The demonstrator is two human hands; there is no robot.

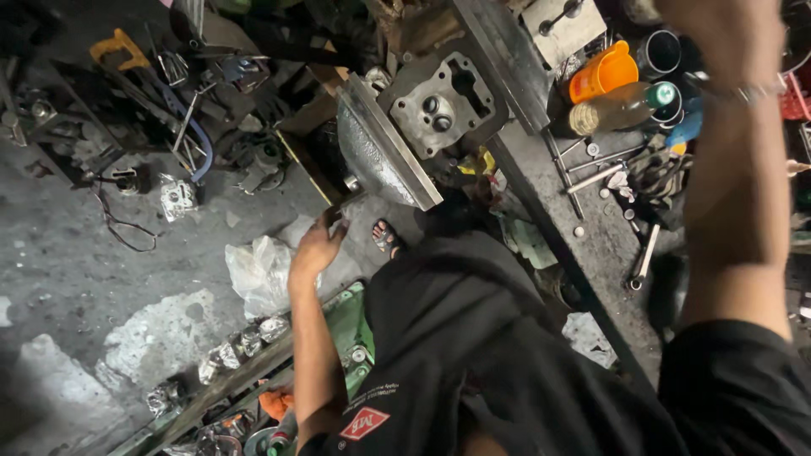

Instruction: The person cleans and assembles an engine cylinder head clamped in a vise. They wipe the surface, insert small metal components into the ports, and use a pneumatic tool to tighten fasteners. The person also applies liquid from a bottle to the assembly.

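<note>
- The metal plate (384, 152), a flat grey slab, stands on edge at the near end of the bench (591, 245), just beyond the fingertips of the left hand (317, 249); its lower corner meets that hand.
- Its long axis runs on a slant, from the corner at the left hand up and away toward the far left; the broad face looks to that side, the thin bright edge toward the person.
- The left hand is partly closed, fingers touching the plate's lower corner; whether it truly grips the corner I cannot tell.
- The left hand is by far the nearer one. The right hand (731, 38) is raised well off to the right, blurred at the picture's top; its state cannot be told.
- Just behind the plate, farther from the left hand, a grey cylinder head (443, 101) lies with its valve face up.
- Beyond that, nearer the right hand, stand an orange jug (601, 74) and a bottle (617, 108).
</note>
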